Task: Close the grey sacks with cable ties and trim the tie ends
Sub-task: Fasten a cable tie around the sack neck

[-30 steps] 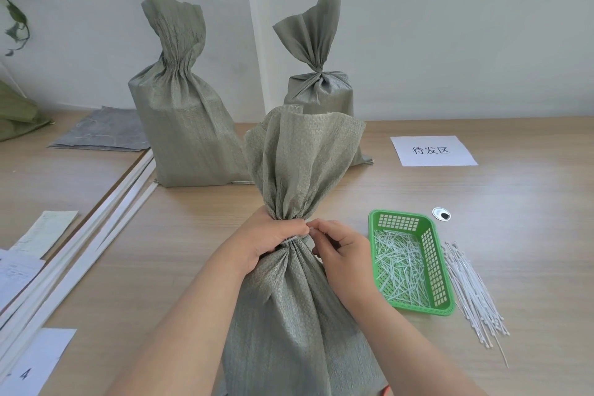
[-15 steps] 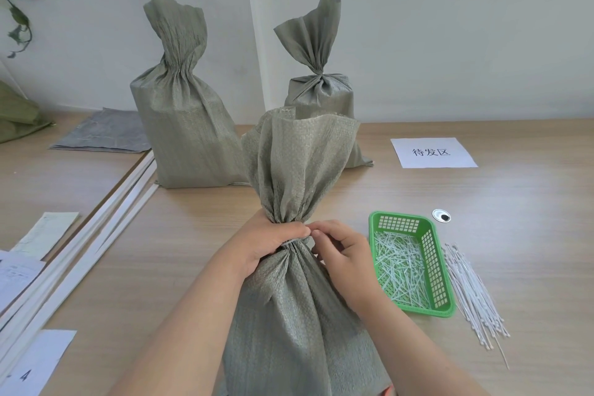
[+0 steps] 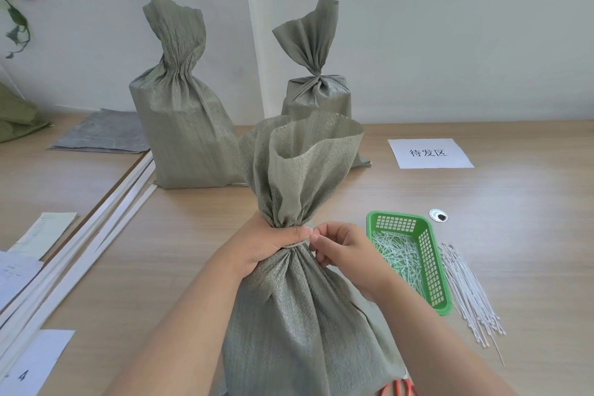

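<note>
Mouth of our front sack, upright on the table, flares wider than a second ago; hands hardly shifted. Tie mostly hidden at the neck. Red scissors cut off below. Left hand curls round the neck; right hand pinches the tie beside it.

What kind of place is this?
Likely a packing or dispatch workbench: filled grey woven sacks stand on a wooden table, a white paper sign reads 待发区 (awaiting dispatch), and loose white cable ties lie beside a green plastic basket of trimmed ends.
</note>
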